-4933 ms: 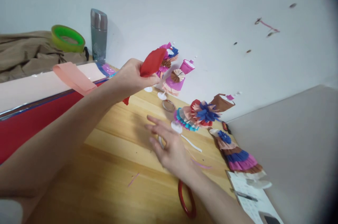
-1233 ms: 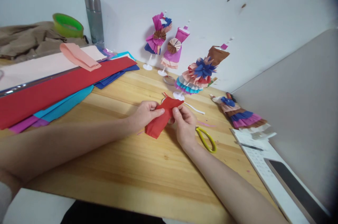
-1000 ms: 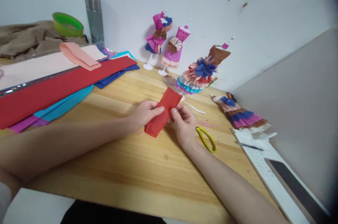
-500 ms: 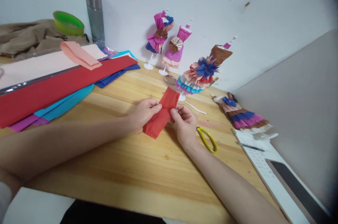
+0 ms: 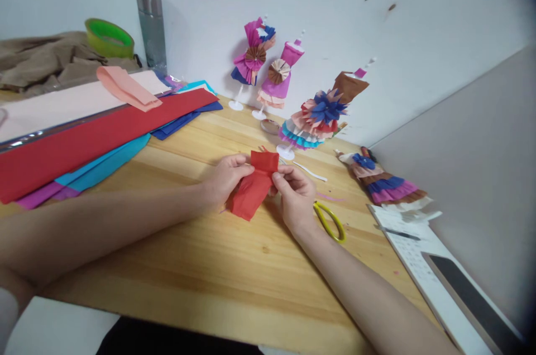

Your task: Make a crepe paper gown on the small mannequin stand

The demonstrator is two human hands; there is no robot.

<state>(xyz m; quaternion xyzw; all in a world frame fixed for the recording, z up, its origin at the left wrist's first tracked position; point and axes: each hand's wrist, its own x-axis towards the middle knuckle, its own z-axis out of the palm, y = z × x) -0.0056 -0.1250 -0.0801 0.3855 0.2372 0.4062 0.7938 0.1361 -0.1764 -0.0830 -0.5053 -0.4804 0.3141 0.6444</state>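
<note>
1. The red strip (image 5: 254, 186) pinched between the left hand (image 5: 226, 176) and right hand (image 5: 295, 198) is matt crepe paper, finely crinkled.
2. The table (image 5: 234, 265) under both hands is pale varnished wood with a soft sheen.
3. The scissors (image 5: 330, 221) just beside the right hand have glossy yellow plastic handles.
4. The flask (image 5: 149, 28), well beyond the left hand, is brushed metal.

Both my forearms are bare from elbow to wrist, with no watch, bracelet or ring on my left hand (image 5: 226, 176) or my right hand (image 5: 296, 198). My nails look short and unpainted. At the lower left edge, a white bit may be my sleeve, though it's too cropped to tell.
</note>
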